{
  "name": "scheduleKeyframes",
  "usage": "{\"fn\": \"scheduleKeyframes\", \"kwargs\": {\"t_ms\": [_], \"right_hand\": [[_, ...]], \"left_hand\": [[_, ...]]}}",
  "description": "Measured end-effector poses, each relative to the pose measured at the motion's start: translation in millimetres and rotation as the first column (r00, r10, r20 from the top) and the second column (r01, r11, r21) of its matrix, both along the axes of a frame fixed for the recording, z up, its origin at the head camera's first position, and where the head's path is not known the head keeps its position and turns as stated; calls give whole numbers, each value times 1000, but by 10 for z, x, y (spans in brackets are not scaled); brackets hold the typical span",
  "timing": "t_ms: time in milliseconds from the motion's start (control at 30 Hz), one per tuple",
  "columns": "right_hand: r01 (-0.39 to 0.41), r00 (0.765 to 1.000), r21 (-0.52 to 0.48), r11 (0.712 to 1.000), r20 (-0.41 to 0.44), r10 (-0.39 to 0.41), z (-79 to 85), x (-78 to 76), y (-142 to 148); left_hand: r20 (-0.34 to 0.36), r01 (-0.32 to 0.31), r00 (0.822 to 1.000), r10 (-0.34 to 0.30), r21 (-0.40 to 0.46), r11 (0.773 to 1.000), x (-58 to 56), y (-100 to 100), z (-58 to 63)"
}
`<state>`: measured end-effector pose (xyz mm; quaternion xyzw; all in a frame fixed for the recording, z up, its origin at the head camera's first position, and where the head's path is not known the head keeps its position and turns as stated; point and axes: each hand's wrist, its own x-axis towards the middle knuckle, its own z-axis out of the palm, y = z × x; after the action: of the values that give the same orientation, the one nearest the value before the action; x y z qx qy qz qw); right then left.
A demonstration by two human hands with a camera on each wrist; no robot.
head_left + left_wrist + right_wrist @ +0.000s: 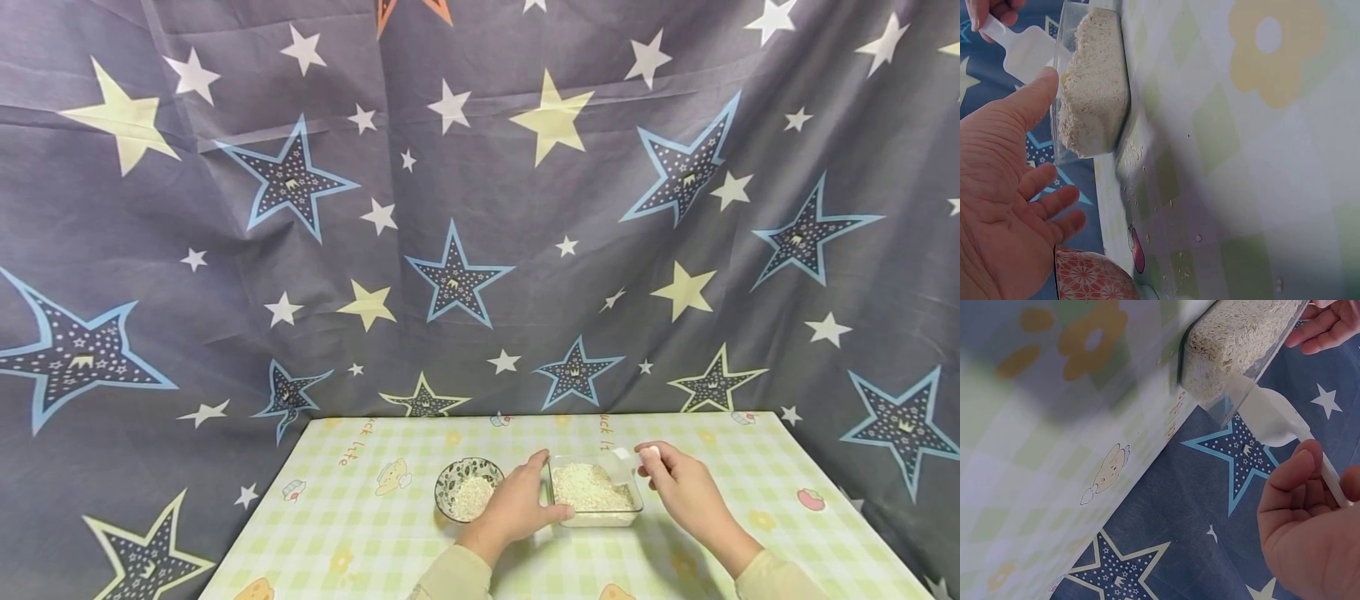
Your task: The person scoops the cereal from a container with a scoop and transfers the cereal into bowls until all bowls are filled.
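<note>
White is the scoop (1266, 419) our right hand (686, 492) grips; our left hand (517, 504), fingers loose, touches the box (600, 522), maybe to steady it.

The dark grey-blue cloth (480, 200) is showing white stars, yellow stars and spotty stars with blue or yellow edges. The table (375, 533) is wearing pale green and white checks with yellow flowers (1268, 34). The bowl (447, 483) is showing green leaves inside, and red with a white flower pattern outside. The flakes (588, 486) are looking creamy, the scoop (1269, 419) is looking white, and the sleeves (772, 577) are looking pale cream.
</note>
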<state>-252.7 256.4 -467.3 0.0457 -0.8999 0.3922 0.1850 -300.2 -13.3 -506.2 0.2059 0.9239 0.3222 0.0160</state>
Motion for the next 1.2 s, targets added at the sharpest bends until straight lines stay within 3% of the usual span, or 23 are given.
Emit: {"fn": "scheduleKeyframes", "kwargs": {"t_ms": [200, 333, 500, 733, 967, 1067, 1200], "right_hand": [[19, 997, -26, 999, 71, -17, 4, -37, -13], [38, 986, -144, 989, 167, -13, 8, -67, -26], [69, 968, -302, 951, 251, 10, -34, -110, -40], [135, 940, -422, 896, 339, 18, -162, -149, -46], [179, 910, -569, 802, 406, 85, -254, -170, -44], [186, 901, -595, 782, 421, 106, -283, -166, -51], [183, 896, -600, 779, 428, 119, -308, -158, -50]], "left_hand": [[12, 1, 1000, -1, 6, 1000, -6, 13, 10], [36, -3, 999, 3, 13, 1000, -17, 18, 28], [52, 0, 999, -1, 15, 1000, -23, 29, 48], [38, -4, 999, 4, 0, 1000, -26, 28, 41], [40, -5, 999, 5, 0, 1000, -31, 30, 38], [35, -4, 999, 4, 0, 1000, -29, 34, 39], [32, -2, 999, 2, 7, 1000, -26, 41, 42]]}}
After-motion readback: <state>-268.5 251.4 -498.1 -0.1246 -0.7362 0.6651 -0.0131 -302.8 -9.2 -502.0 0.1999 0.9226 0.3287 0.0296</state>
